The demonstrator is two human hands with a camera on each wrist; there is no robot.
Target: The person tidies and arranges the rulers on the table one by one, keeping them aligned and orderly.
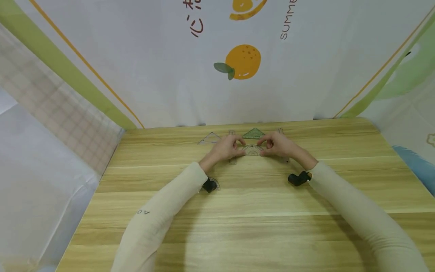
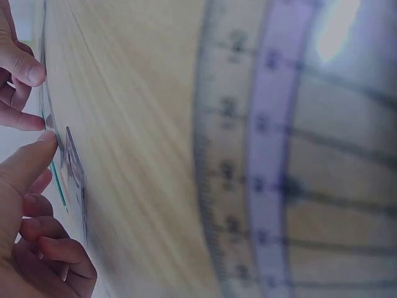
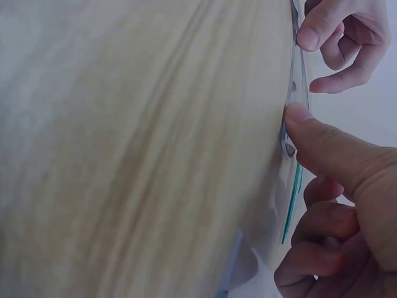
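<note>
"SUMME" on backdrop; "AD" on sleeve.

Both arms are covered in long cream-coloured sleeves, snug fit, running right down to the wrists. The left sleeve has small grey lettering printed on the forearm, too small to read properly. Each wrist has 1 little black camera unit strapped on the underside, so 2 total: left one roundish, right one more elongated. Hands are bare.

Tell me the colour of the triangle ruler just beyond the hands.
Green-tinted clear plastic triangle ruler; shows best in the head view.
</note>
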